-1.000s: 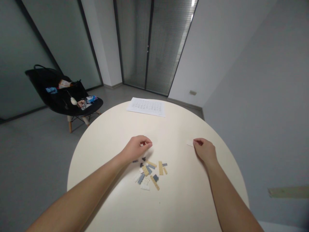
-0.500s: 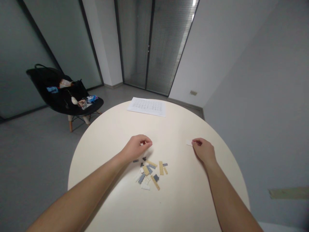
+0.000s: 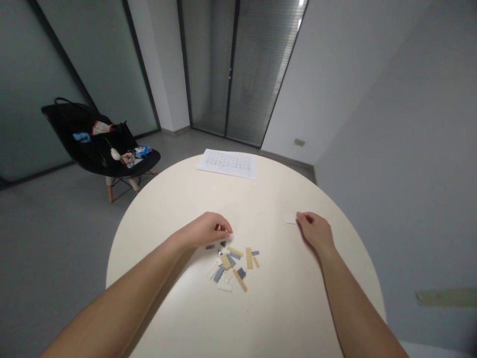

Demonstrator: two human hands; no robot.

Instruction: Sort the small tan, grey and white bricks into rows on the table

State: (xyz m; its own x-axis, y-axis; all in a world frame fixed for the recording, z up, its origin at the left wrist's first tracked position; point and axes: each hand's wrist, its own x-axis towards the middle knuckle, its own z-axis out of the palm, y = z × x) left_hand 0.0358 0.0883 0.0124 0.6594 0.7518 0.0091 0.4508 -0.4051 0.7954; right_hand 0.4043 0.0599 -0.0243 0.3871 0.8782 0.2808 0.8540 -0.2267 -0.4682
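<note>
On the round cream table [image 3: 283, 308] lies a loose pile of small building bricks: tan ones [image 3: 249, 258], grey ones [image 3: 218, 274], dark ones [image 3: 241, 273] and white ones [image 3: 224, 287]. Just behind the pile, my left hand [image 3: 214, 229] hovers with thumb and fingertips pressed together; whatever is between them, if anything, is too small to name. My right hand [image 3: 314, 229] rests at the right with its fingers curled closed, beside a flat white piece [image 3: 290, 219] on the tabletop. What its fingertips hold, if anything, cannot be made out.
A printed white sheet [image 3: 227, 163] lies at the table's far edge. At the left stands a black chair [image 3: 100, 166] with a dark bag and small packets on it. Glass panels and a grey wall [image 3: 402, 164] surround the table.
My left hand has come down toward the bricks, slightly nearer to me. My right hand has barely moved; a small gap now shows between its fingertips and the white piece.
</note>
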